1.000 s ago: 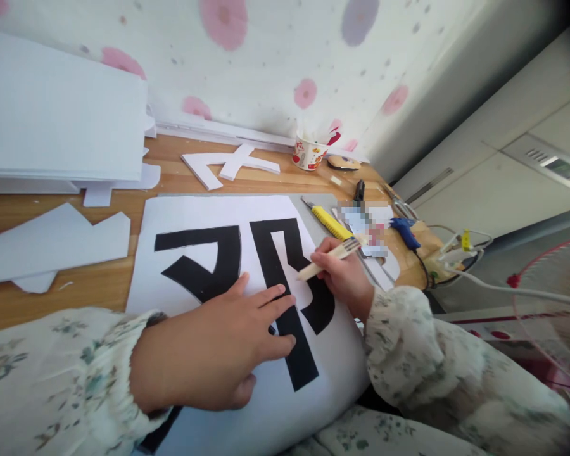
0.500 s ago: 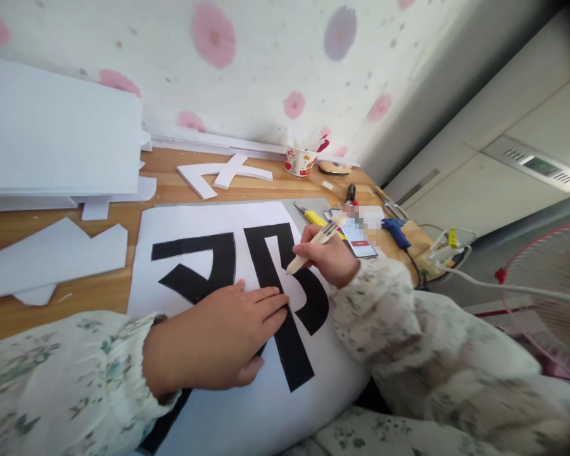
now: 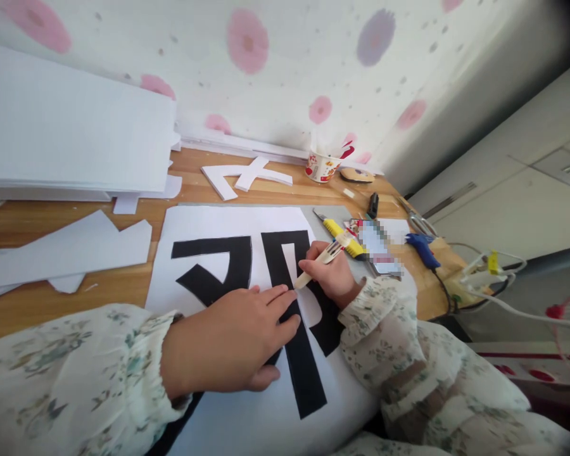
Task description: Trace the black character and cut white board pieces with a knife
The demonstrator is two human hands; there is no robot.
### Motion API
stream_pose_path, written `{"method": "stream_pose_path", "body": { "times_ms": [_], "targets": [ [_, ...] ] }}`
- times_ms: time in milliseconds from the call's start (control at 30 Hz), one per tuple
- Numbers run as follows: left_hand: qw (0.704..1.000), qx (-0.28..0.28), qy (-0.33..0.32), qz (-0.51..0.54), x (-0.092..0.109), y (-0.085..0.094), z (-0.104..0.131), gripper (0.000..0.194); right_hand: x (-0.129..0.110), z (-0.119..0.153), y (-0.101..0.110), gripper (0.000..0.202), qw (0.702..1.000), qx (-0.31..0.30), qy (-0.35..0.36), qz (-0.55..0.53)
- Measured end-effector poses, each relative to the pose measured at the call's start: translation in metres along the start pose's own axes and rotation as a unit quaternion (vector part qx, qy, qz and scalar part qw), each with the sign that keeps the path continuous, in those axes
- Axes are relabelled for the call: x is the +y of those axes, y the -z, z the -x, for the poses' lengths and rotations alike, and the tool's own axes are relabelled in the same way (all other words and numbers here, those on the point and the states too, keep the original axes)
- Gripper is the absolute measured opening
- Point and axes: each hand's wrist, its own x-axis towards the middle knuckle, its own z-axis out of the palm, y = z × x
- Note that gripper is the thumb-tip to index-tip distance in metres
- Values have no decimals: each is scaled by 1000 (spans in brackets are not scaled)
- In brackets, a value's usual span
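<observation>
1. At a wooden desk [image 3: 190,171], a person's right hand [image 3: 331,273] pinches a cream pen [image 3: 323,257] between thumb and fingers; the pen's long axis slants from its tip, low on the left, up and away to the right.
2. Just beside the tip are the fingertips of the left hand [image 3: 230,335], the nearer to the right black shape's [image 3: 308,380] long bar; whether tip and fingers touch cannot be told.
3. Palm down and gripping nothing, the left hand lies flat, fingers slightly parted, across that bar and part of the left black shape [image 3: 241,253].
4. Over the white gap inside the right black shape, the pen tip sits near the bar's right edge; contact with the surface is unclear.
5. Beneath both shapes spreads a white sheet [image 3: 237,220] on a grey mat [image 3: 344,214], with a yellow cutter [image 3: 332,228] and a phone [image 3: 377,244] to the right.
6. Beyond stand a paper cup [image 3: 323,166] and a flower-patterned wall [image 3: 289,57]; a blue glue gun [image 3: 422,249] lies at far right.
</observation>
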Motion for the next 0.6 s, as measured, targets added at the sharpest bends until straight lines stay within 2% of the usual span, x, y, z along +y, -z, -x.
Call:
{"method": "stream_pose_path", "body": {
  "times_ms": [367,600],
  "targets": [
    [1000,7,-10,0,0,1,0,56,4,-7,-1,30,999,19,20,18],
    [1000,4,-11,3,0,1,0,55,6,-15,-5,29,999,30,7,15]
  ]
}}
